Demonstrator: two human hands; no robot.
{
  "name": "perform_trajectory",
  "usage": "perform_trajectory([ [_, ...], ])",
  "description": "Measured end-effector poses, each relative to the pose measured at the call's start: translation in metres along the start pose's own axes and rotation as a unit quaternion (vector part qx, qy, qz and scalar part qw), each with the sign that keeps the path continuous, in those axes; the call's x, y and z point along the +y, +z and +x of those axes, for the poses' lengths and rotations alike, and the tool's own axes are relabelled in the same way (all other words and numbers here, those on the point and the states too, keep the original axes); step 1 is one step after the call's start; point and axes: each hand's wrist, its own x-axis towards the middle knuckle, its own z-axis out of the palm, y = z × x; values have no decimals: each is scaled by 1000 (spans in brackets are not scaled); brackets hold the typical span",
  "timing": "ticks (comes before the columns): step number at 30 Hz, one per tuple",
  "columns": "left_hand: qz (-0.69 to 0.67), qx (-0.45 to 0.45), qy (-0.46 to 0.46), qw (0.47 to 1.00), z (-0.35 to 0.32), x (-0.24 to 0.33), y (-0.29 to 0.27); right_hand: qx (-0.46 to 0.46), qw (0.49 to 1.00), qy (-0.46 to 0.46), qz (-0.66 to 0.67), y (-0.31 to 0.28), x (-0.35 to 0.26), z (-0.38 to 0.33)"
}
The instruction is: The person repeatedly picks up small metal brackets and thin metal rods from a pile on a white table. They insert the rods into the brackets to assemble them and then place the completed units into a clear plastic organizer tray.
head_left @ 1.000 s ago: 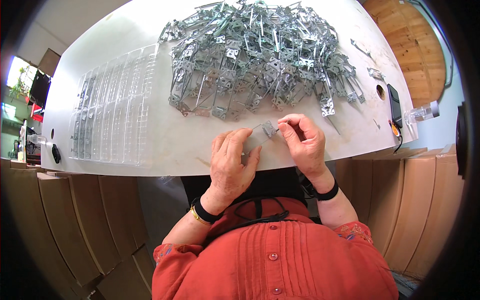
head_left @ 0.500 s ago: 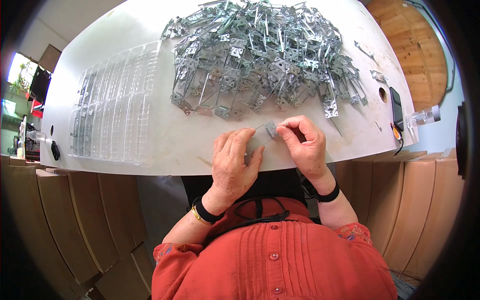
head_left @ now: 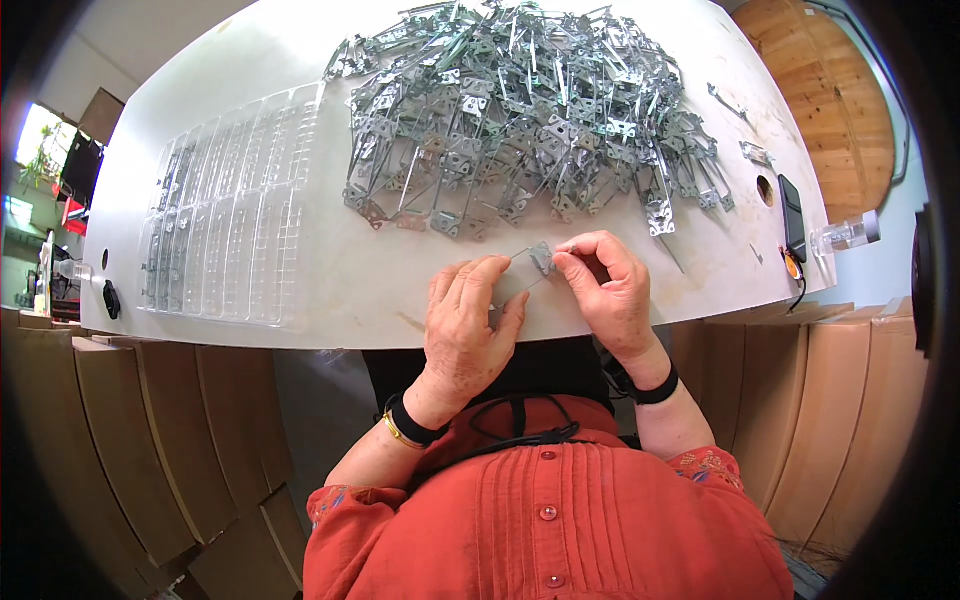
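Holding a wire-legged metal bracket (head_left: 541, 257) over the near side of the surface (head_left: 350, 295), before the bracket heap (head_left: 520, 130) — bracing its wires in the half-curled left grip (head_left: 466, 325), presumably for steadiness, while pinching a small indistinct part (head_left: 563, 251) at its plate with the nearly closed right grip (head_left: 607, 288).

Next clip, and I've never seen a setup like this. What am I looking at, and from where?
No machine here: a person works with two bare hands. The single view comes from a fisheye camera worn on that person's head, looking down, so straight edges bend. On the white table lies a big heap of metal pieces, with a clear tray to its left and a phone at the right. The left hand holds one end of a metal part; the right hand pinches at the other.
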Motion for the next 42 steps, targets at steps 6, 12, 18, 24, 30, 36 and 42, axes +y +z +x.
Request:
perform_trajectory([
  [6,4,-1,2,1000,0,1,-1,-1,1000,-7,-18,0,-4,1],
  [12,-1,-2,-4,1000,-1,2,1,-3,1000,5,-8,-3,3,-2],
  [18,-1,11,2,1000,-2,-1,2,-4,1000,2,-22,-3,0,-2],
  [24,-7,9,-1,1000,-1,0,2,-6,1000,1,-22,0,-6,0],
  [30,-17,15,-6,1000,-2,1,0,-22,999,21,-15,-3,4,-3],
  [36,-16,18,-7,1000,-3,1,3,-7,999,35,10,-2,8,-5],
  [42,-19,25,-6,1000,-3,1,4,-18,1000,19,-5,-3,9,-3],
])
